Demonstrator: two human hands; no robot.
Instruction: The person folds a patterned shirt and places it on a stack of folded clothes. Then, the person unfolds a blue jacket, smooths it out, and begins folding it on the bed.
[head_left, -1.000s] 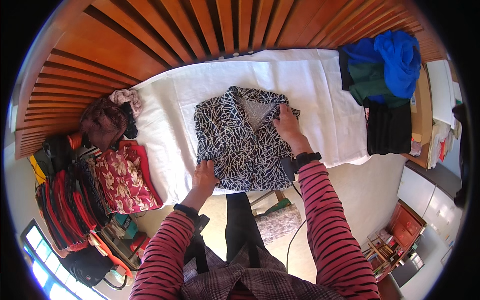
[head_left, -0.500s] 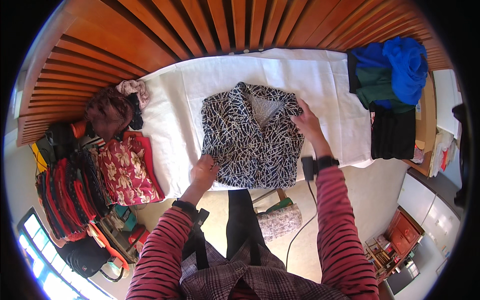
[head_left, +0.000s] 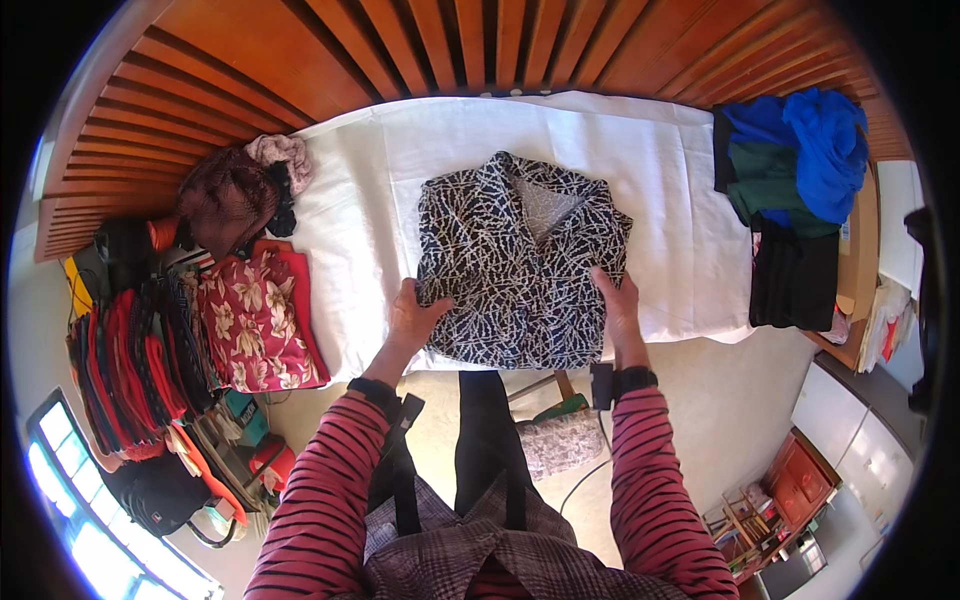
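A folded black-and-cream patterned shirt (head_left: 525, 270) lies collar-away on a white cloth (head_left: 385, 180), its V-shaped neck showing the pale lining. My left hand (head_left: 412, 318) grips the shirt's lower left side, thumb on top of the fabric and fingers at the edge, partly hidden. On the opposite side, my right hand (head_left: 618, 305) holds the lower right edge the same way, its thumb pressed on the front and its other fingers mostly out of sight. Both wrists wear black bands over striped sleeves.
Folded floral red clothes (head_left: 255, 325) and a row of dark and red garments (head_left: 125, 370) stand at the left, beneath crumpled brown fabric (head_left: 228, 200). Blue cloth (head_left: 825, 150) tops black folded clothes (head_left: 795, 280) at the right. A slatted wooden backrest (head_left: 480, 45) borders the far side.
My right hand has come down from the shirt's upper right shoulder to its lower right side. My left hand has shifted slightly up along the left edge, with its thumb now over the fabric.
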